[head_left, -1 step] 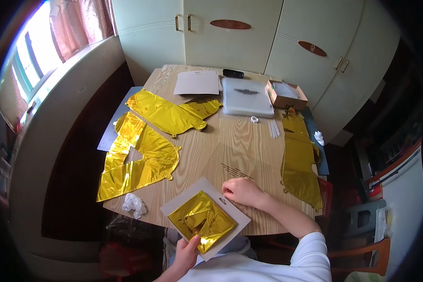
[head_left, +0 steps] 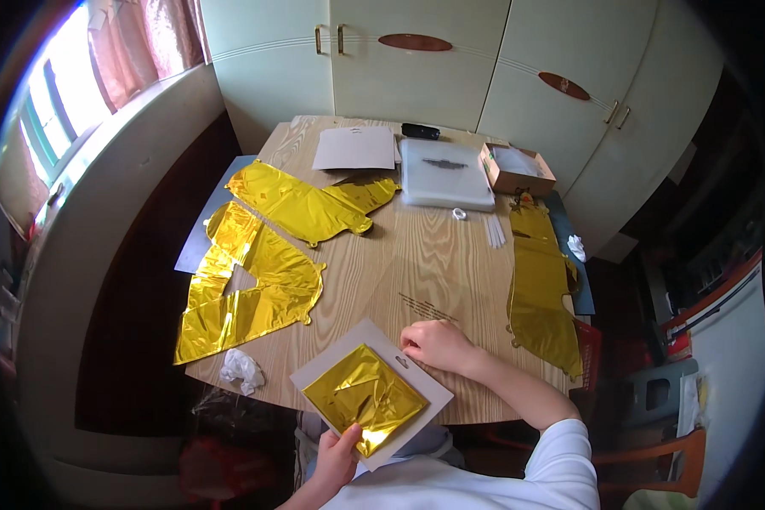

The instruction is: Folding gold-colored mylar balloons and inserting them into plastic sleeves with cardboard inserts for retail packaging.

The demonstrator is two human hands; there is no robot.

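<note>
Folded gold foil balloon (head_left: 365, 396) sits on its grey backing card (head_left: 319, 371) at the near table edge (head_left: 314, 161), card overhanging toward me. My left hand (head_left: 338, 456) pinches the card's near corner, thumb on top, so it stays level. My right hand (head_left: 434, 344) rests loosely curled on the card's far-right corner by the hang slot, pinning it to the wood. Unfolded gold balloons (head_left: 255, 280) lie flat to the left, another strip (head_left: 540, 293) on the right, leaving the centre free.
</note>
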